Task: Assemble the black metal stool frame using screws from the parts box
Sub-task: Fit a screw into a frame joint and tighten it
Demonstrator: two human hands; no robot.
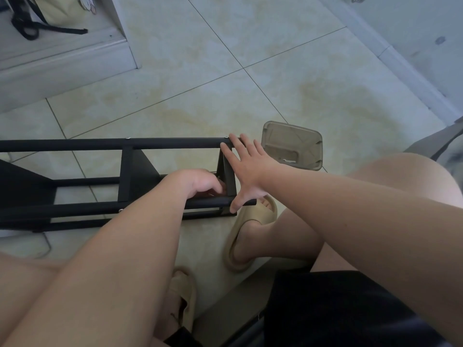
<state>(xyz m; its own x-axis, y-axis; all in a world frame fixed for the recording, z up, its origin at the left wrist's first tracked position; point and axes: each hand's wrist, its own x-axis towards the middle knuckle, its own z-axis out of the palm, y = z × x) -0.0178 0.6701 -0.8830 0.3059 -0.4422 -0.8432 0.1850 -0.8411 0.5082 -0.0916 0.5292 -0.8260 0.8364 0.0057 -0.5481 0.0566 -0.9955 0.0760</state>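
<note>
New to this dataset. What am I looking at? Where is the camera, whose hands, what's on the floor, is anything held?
There is no machine here: a person works with bare hands. The single picture comes from a camera worn on their head, looking forward and down, so the arms reach in from the bottom edge. On the tiled floor a black metal stool frame lies on its side. Just beyond its end sits a translucent parts box. The right hand is spread flat across the frame's end, fingers on the far tube and thumb on the near one, steadying it. The left hand is curled inside the frame by the end bracket; whether it holds anything is hidden.
</note>
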